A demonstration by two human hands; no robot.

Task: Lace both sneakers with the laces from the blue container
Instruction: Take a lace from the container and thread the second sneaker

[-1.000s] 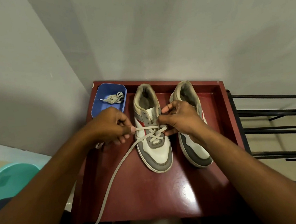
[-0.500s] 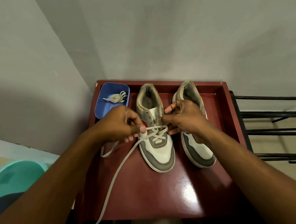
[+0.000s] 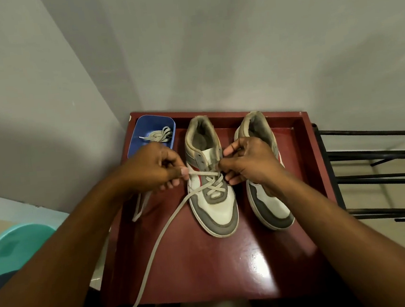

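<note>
At the table's (image 3: 207, 264) far-left corner, the blue container (image 3: 136, 135) keeps the second lace (image 3: 159, 135) in reserve. The left hand (image 3: 153, 170) pinches the working lace (image 3: 160, 239) taut across the half-laced left sneaker (image 3: 216, 209). The right hand (image 3: 249, 161) curls at its eyelets, likely steadying them, though what it grips cannot be told. Beside it stands the unlaced right sneaker (image 3: 269, 211).

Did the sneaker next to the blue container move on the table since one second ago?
No. The sneaker keeps its place: heel beside the blue container, toe pointing at the near edge of the red table, as before.
</note>
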